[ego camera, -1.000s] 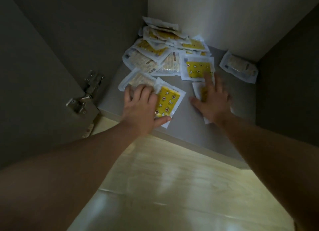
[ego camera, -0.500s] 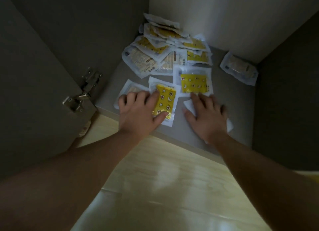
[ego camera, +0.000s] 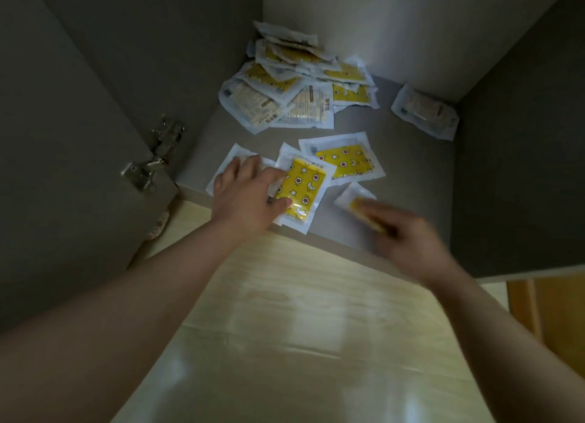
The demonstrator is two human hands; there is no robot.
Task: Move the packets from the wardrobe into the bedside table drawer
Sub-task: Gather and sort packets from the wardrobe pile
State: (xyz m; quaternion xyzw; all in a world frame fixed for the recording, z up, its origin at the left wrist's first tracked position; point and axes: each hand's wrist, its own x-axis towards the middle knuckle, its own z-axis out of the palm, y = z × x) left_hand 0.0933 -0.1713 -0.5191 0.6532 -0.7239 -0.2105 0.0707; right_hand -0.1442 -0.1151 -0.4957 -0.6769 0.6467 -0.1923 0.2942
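I am counting four near the front edge of the wardrobe floor point(ego camera: 411, 169): one pale packet point(ego camera: 235, 158) under my left hand point(ego camera: 250, 198), one front yellow packet point(ego camera: 300, 188), one rear yellow packet point(ego camera: 343, 163), and one half-covered packet point(ego camera: 353, 198) at my blurred right hand point(ego camera: 408, 236). I am counting one lone packet point(ego camera: 424, 112) at the back right. The heap point(ego camera: 294, 84) in the back corner is overlapping too much for an exact count; I am making out at least eight there. I am seeing one hinge point(ego camera: 152, 163) on one door point(ego camera: 63, 169), and my two hands.
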